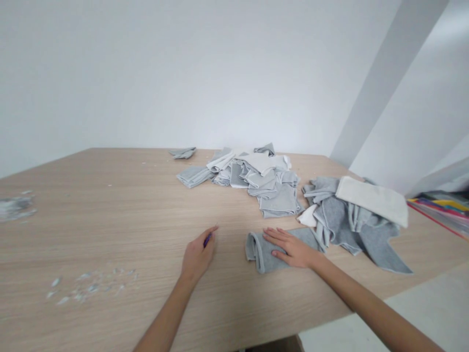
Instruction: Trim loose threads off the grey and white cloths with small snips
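Observation:
My left hand (200, 254) is closed around a small purple-handled tool (207, 239) with a thin tip, most of it hidden by the fingers. It rests over the wooden table, a little left of a folded grey cloth (269, 254). Flat on that cloth lies my right hand (289, 247), fingers stretched out and slightly apart. The cloth's left end is rolled over, and its right end touches a loose heap of grey cloths (340, 220).
Folded grey and white cloths (274, 186) are piled toward the back, near the wall. A white folded cloth (372, 198) tops the right heap. Lint scraps (88, 286) and a fluff pile (16, 208) lie left. Colourful folders (443, 208) sit at the right edge.

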Action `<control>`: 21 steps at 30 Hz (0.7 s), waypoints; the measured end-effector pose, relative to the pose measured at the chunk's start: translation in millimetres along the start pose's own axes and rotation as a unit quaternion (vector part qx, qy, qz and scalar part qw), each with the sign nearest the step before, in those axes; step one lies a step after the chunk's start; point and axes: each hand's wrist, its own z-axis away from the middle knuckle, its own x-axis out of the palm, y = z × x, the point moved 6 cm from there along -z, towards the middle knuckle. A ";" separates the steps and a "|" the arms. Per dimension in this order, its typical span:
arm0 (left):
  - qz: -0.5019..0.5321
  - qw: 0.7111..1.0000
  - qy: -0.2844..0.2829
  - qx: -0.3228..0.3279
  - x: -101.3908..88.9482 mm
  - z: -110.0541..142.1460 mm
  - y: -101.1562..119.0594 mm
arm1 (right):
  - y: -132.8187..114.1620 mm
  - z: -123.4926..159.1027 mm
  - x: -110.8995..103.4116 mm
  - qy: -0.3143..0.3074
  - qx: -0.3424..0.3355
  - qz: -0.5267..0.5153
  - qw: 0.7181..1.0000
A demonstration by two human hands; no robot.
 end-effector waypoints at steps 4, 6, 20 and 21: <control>-0.003 1.000 -0.002 0.006 0.4 0.0 1.3 | 8.9 -1.9 -7.6 0.014 -0.021 0.009 1.000; -0.010 1.000 -0.003 0.007 0.6 0.1 1.6 | 12.9 -2.9 -11.9 0.029 -0.031 0.012 0.999; -0.006 1.000 -0.024 -0.007 3.4 2.3 5.8 | 44.7 -2.2 -80.2 0.321 0.083 0.003 0.944; -0.008 1.000 -0.025 -0.007 3.4 2.6 6.5 | 49.8 -5.9 -91.1 0.338 0.099 0.002 0.936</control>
